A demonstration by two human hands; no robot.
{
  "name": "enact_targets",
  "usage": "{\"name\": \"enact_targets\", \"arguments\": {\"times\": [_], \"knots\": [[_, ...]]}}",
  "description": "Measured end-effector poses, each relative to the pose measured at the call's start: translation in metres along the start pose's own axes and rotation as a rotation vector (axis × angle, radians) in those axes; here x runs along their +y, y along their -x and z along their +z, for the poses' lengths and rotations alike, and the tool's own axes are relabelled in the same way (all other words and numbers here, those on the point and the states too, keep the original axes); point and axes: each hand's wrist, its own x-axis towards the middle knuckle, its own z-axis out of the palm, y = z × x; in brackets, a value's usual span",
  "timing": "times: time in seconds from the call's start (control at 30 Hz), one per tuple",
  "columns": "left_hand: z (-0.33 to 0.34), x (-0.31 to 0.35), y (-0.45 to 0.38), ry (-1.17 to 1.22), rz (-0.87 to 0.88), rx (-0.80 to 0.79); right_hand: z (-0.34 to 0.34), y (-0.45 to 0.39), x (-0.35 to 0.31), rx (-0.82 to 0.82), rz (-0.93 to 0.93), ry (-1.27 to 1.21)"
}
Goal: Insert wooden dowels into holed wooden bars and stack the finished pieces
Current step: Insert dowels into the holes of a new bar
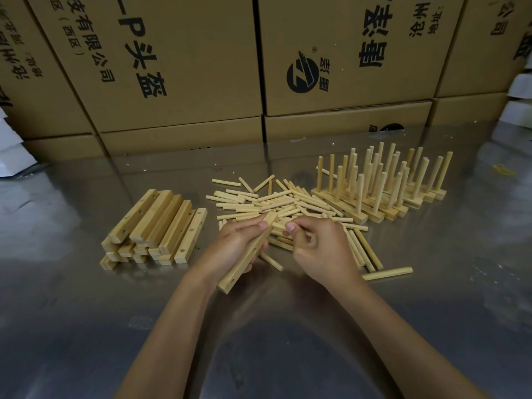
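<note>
A: Wood, pale, everywhere on the reflective metal table (86, 312). The left hand (233, 246) grips a holed wooden bar (247, 251), fingers curled round it, thumb laid along its upper edge. The bar is held tilted, near end low toward the person, far end up over the heap of loose dowels (288, 203). Two holes show on its side face.

B: And the right hand (316, 249)?

A: Fingers curled in, thumb and forefinger pinching a dowel (279, 226) at the bar's upper end. The dowel's tip touches the bar; whether it sits in a hole cannot be told.

B: Stock?

A: The stack of unfilled bars (155, 228) lies left of the heap, several layers. The finished pieces (383, 182) stand to the right and further back, bars side by side, dowels upright. One stray dowel (387, 273) lies apart, just right of the right wrist.

B: Background?

A: Cardboard boxes (187, 67) with printed characters, stacked along the table's far edge.
</note>
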Motion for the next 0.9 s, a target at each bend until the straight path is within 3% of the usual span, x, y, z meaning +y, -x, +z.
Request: {"name": "enact_targets", "arguments": {"times": [0.2,0.27,0.37,0.5,0.77,0.9], "knots": [[0.002,0.005,-0.001,0.088,-0.008,0.083,0.001,-0.003,-0.007,-0.100,0.055,-0.067],[0.005,0.006,-0.001,0.153,-0.034,0.102,-0.003,-0.003,-0.013,-0.105,0.080,-0.222],[0.004,0.008,0.002,0.224,-0.110,0.010,-0.017,-0.008,-0.018,-0.071,0.119,-0.516],[0.009,0.010,0.004,0.229,-0.140,-0.121,-0.026,-0.010,-0.021,0.003,0.077,-0.718],[0.017,0.013,0.007,0.250,-0.136,-0.095,-0.018,-0.008,-0.021,0.004,-0.050,-0.612],[0.022,0.013,0.007,0.278,-0.134,-0.064,-0.009,-0.003,-0.020,0.091,-0.105,-0.584]]}}
